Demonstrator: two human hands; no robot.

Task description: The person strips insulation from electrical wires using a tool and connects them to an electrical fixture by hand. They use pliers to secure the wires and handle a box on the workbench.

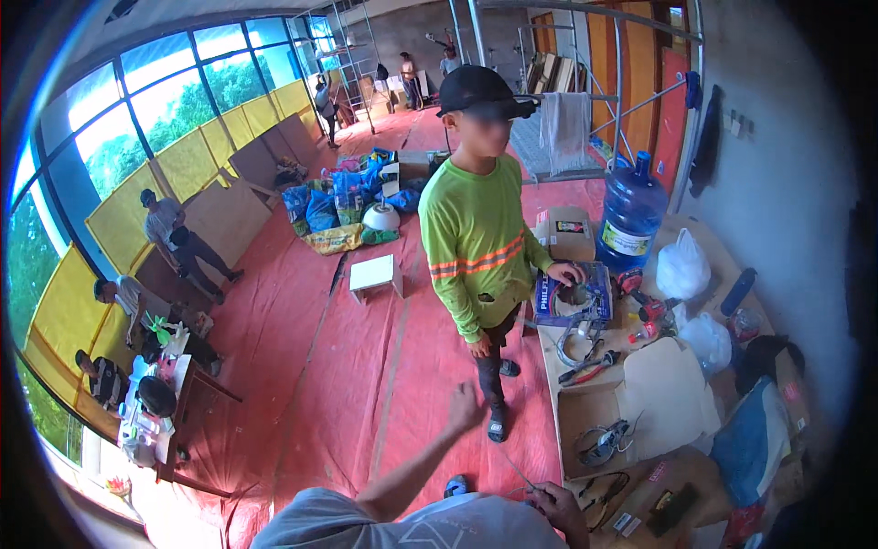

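Observation:
My left hand point(465, 409) is raised over the red floor covering with its fingers curled closed. What it holds, if anything, is too small to make out. Low at the right, beside the table edge, my right hand point(556, 508) grips a thin wire point(519, 474) that slants up toward the left hand. Near the right hand stands an opened cardboard box point(585, 412) with a coil of cable and a dark fitting point(605, 443) inside. Red-handled pliers point(590, 368) lie just beyond the box, next to a looped pale cable point(578, 343).
A person in a lime shirt point(476, 238) stands ahead, one hand on a blue box point(574, 297). The table also bears a water jug point(631, 215), red power drills point(651, 316) and plastic bags point(682, 265). A white stool point(375, 274) and filled sacks point(343, 201) stand beyond; others work at left.

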